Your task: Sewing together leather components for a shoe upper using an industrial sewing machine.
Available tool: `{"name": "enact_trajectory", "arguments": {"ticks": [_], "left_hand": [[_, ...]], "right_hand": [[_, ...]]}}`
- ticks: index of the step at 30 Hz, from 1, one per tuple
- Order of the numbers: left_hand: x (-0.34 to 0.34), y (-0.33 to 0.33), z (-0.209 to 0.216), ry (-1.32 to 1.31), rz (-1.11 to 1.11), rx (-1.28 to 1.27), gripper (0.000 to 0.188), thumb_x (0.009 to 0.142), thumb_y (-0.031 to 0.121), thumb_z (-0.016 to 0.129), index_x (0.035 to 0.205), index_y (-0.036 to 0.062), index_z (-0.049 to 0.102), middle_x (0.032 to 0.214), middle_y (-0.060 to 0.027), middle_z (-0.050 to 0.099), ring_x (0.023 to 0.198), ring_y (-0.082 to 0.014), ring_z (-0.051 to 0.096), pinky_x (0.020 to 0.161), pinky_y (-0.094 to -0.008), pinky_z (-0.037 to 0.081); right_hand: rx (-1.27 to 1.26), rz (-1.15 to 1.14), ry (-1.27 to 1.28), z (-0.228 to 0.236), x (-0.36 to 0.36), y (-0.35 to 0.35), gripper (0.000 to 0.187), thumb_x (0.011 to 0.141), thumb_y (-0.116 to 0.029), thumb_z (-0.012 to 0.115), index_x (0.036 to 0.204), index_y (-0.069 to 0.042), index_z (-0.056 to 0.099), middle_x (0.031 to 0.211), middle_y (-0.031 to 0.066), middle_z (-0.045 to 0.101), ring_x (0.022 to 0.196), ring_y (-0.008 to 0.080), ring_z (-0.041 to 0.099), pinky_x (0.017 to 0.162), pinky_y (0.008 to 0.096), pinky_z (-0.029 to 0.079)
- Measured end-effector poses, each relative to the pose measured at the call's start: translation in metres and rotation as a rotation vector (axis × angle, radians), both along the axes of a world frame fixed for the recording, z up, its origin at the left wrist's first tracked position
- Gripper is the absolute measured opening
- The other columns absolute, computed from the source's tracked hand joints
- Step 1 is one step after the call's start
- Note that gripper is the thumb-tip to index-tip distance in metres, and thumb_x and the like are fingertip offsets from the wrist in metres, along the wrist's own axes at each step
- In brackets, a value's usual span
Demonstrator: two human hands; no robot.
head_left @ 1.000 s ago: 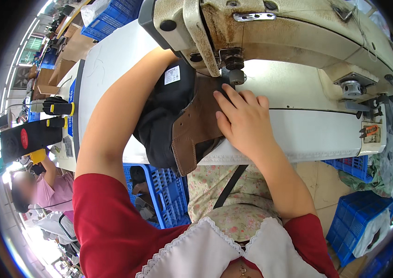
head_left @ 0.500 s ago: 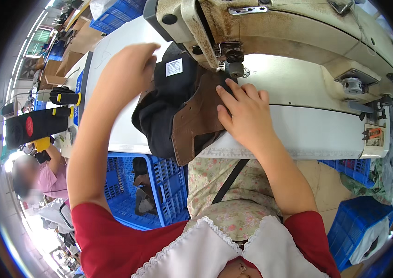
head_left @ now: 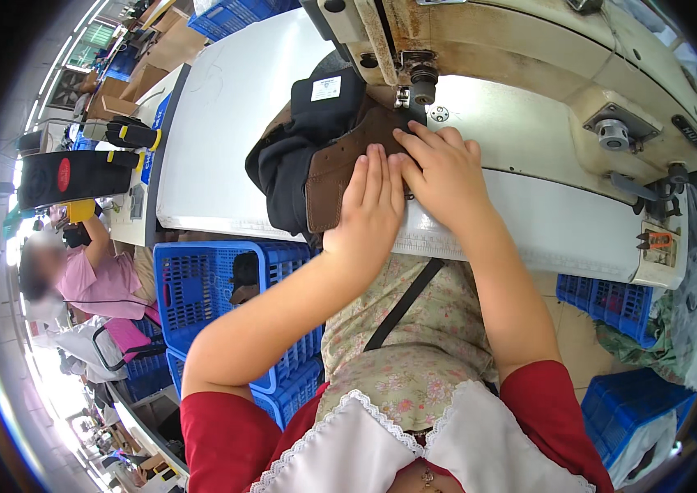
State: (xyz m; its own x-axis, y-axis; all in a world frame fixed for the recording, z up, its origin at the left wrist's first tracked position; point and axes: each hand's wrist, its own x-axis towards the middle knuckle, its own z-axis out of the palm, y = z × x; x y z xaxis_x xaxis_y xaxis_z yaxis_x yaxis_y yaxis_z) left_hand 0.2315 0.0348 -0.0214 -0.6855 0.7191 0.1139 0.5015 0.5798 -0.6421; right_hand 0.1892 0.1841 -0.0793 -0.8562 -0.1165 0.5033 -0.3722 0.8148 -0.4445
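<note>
A soft sewn piece of black fabric and brown leather-like material (head_left: 334,177), with a white label on its black part, lies on the white sewing table (head_left: 217,148). Its far right end reaches to the presser foot of the sewing machine (head_left: 423,78). My left hand (head_left: 369,205) rests flat on the brown part, fingers stretched out side by side. Just right of it, my right hand (head_left: 447,172) lies with fingers spread, its fingertips at the brown edge near the foot. Neither hand grips anything that I can see.
Blue plastic crates (head_left: 209,279) with dark pieces inside stand below the table's near edge at left. Another blue crate (head_left: 627,411) sits at lower right. A person in a pink top (head_left: 106,279) works at the far left. Orange-handled snips (head_left: 654,241) lie at the table's right end.
My left hand has come down from above the left of the piece onto its brown part, beside my right hand. The right hand stays by the presser foot. The whole view has shifted slightly.
</note>
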Motion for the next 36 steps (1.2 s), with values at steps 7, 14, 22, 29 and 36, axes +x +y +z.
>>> {"name": "enact_trajectory", "arguments": {"ticks": [7,14,22,29,36], "left_hand": [[-0.019,-0.008,-0.011,0.031,-0.111,-0.008,0.046,0.078,0.018,0.055,0.114,-0.0099,0.061,0.115,-0.0257,0.066,0.117,-0.0346,0.06,0.105,-0.0403,0.041],[-0.029,-0.02,0.008,-0.133,-0.188,-0.006,0.042,0.074,0.012,0.058,0.11,-0.0094,0.063,0.113,-0.0241,0.068,0.113,-0.0323,0.063,0.101,-0.038,0.045],[-0.037,-0.019,0.017,-0.214,-0.155,0.061,0.041,0.076,0.013,0.059,0.111,-0.0077,0.063,0.116,-0.0205,0.068,0.114,-0.0288,0.063,0.101,-0.0362,0.044],[-0.054,-0.023,0.028,-0.168,-0.134,0.197,0.038,0.078,0.01,0.058,0.112,-0.0057,0.062,0.119,-0.0188,0.066,0.119,-0.0292,0.059,0.102,-0.0374,0.043],[-0.057,-0.028,0.04,-0.248,-0.239,0.179,0.023,0.078,0.012,0.062,0.096,-0.0015,0.062,0.113,-0.0213,0.068,0.114,-0.03,0.062,0.104,-0.0372,0.043]], "right_hand": [[-0.007,0.011,-0.013,0.001,0.001,0.002,0.03,0.089,-0.03,0.061,0.113,-0.017,0.072,0.122,0.0051,0.068,0.106,0.0228,0.059,0.087,0.0429,0.039],[-0.152,0.254,-0.03,0.015,-0.003,0.04,0.03,0.081,-0.017,0.063,0.108,-0.01,0.072,0.12,0.0103,0.066,0.109,0.0273,0.056,0.091,0.0428,0.043],[0.162,0.287,0.181,0.015,0.009,0.029,0.036,0.077,-0.008,0.061,0.112,0.0,0.066,0.108,0.0097,0.067,0.099,0.0267,0.062,0.09,0.0353,0.047],[0.309,0.28,0.225,0.028,0.001,0.029,0.031,0.079,-0.007,0.058,0.109,0.003,0.061,0.101,0.013,0.067,0.094,0.0248,0.066,0.084,0.034,0.049],[0.211,0.332,0.145,0.029,0.001,0.029,0.034,0.08,-0.005,0.059,0.113,-0.003,0.064,0.112,0.0142,0.067,0.097,0.0287,0.065,0.087,0.0387,0.05]]}}
